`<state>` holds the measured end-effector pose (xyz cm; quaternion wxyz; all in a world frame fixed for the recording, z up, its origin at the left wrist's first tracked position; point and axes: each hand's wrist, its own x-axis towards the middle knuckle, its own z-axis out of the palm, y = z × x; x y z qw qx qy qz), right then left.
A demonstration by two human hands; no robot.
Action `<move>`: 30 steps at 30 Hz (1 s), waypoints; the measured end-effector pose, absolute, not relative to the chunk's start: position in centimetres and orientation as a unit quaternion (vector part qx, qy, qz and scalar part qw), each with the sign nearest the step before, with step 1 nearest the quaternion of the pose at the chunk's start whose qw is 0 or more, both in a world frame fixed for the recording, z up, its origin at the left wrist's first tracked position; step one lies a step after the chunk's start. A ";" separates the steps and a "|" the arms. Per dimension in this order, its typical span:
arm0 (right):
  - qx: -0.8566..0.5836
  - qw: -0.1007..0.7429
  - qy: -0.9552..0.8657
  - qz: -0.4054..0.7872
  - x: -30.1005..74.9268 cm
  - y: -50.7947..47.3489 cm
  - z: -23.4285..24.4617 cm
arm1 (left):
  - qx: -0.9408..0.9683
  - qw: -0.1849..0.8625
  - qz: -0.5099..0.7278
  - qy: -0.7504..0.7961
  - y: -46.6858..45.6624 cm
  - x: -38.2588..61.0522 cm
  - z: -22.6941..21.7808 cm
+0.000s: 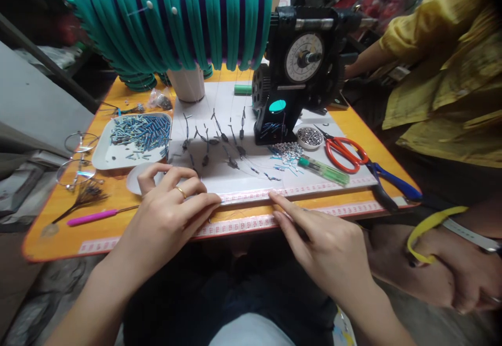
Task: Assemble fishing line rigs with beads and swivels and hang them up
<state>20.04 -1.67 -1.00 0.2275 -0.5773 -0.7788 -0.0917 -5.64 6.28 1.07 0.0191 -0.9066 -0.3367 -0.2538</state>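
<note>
My left hand (174, 202) rests at the front edge of the white board (188, 173). Its thumb and index finger press together beside a printed tape measure (243, 197); whatever may be between them is too small to make out. My right hand (325, 231) stretches its index finger onto that tape, with the thumb apart below it, near a second tape measure (235, 227) along the table edge. Behind the hands, several dark knotted pieces with small beads (231, 163) lie on the board, with thin threads rising from some.
A teal, purple-banded roller (168, 22) hangs overhead beside a black dial stand (290, 69). Around the board are a bead tray (104, 152), red scissors (345, 152), blue pliers (396, 181), a green lighter (325, 171) and a pink-handled hook (92, 217). A co-worker's yellow sleeve (431, 11) shows right.
</note>
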 end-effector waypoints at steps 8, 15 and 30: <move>-0.581 0.228 -0.777 -0.080 20.0 -1.6 -1.0 | -0.909 0.018 -0.250 -0.332 6.5 -5.8 0.9; -0.580 0.238 -0.775 -0.078 19.9 -1.7 -1.0 | -0.908 0.016 -0.252 -0.334 6.3 -5.7 0.9; -0.585 0.239 -0.772 -0.065 20.0 -1.8 -1.3 | -0.906 0.016 -0.259 -0.335 6.3 -5.7 0.9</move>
